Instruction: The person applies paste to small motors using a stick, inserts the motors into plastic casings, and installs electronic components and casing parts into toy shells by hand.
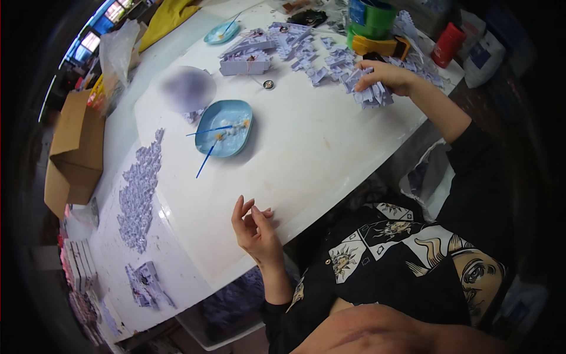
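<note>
Right hand (386,75) on lilac paper pieces (372,94)

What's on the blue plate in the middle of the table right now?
On the blue plate lie two thin blue sticks, one overhanging its rim, beside a small whitish blob. What the blob is cannot be made out.

Bench middle: the white bench (306,147) lies bare between the hands.
Left side: blue dish (224,128) with sticks.
Far edge: lilac paper pieces (306,50), stacked tubs (368,23).
</note>
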### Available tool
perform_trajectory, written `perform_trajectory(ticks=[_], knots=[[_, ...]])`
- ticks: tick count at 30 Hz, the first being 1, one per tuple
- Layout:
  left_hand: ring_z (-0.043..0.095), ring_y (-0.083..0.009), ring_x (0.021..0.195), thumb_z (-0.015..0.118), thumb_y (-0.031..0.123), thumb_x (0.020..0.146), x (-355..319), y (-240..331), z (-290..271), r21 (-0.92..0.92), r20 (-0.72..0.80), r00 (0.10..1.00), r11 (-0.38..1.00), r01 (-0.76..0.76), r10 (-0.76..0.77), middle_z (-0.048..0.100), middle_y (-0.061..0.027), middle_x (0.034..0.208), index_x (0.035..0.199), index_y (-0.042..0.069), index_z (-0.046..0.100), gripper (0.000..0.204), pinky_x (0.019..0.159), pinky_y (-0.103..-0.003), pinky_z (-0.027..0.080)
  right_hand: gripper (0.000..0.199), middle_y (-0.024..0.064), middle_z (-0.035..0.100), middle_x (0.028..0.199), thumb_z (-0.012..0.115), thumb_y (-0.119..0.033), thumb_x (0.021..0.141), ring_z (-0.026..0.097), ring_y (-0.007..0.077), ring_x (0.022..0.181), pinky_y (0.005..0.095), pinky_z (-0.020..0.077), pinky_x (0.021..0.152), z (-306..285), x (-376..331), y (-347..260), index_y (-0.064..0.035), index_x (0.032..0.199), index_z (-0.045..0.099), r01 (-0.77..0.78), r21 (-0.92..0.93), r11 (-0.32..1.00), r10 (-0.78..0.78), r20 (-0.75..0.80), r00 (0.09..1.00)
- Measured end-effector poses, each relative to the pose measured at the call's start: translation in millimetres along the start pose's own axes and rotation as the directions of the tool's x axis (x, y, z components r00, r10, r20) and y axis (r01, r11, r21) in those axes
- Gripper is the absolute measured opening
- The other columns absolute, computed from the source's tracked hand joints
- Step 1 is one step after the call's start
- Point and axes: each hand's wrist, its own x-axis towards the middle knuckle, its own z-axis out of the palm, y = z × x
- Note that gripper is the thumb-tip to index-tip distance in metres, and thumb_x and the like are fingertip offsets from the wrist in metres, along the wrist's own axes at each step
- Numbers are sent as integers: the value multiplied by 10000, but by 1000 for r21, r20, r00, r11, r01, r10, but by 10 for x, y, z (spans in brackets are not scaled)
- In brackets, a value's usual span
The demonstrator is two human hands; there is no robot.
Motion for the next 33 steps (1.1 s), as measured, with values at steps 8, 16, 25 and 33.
perform_trajectory(ticks=[8, 16, 25, 33], knots=[[658, -131, 749, 538, 24, 1000, 100, 23, 43, 1, -8, 999, 999, 38, -38, 636, -151, 1135, 1364, -7, 497, 367, 723, -268, 565, 474, 51, 647, 1028, 815, -156, 746, 640, 144, 947, 286, 508, 807, 50, -58, 147, -133, 1161, 588, 61, -81, 995, -67, -70, 995], [658, -131, 747, 537, 21, 999, 148, -26, 71, 48, 37, 999, 998, 33, -34, 634, -153, 1129, 1368, -9, 493, 373, 723, -272, 570, 637, 172, 464, 1363, 855, -365, 686, 573, 329, 1159, 365, 450, 1005, 89, 833, 48, -149, 1207, 560, 366, -703, 610, -622, -139, 771], [653, -127, 720, 524, 31, 1011, 80, 38, 121, 68, -77, 997, 997, 36, -31, 629, -168, 1115, 1356, -28, 498, 351, 740, -298, 591, 786, 205, 383, 1538, 800, -520, 765, 530, 390, 1300, 455, 482, 1037, -312, 1297, -281, -214, 1430, 510, 205, -900, 385, -754, -179, 632], [658, -127, 753, 525, 15, 1006, 82, 2, 73, 70, -58, 998, 997, 31, -27, 636, -147, 1102, 1361, -14, 492, 358, 737, -272, 567, 420, 145, 544, 1410, 712, -316, 916, 565, 280, 1251, 362, 472, 1026, 74, -73, -342, -99, 1269, 638, 455, -767, 452, -739, -36, 673]])
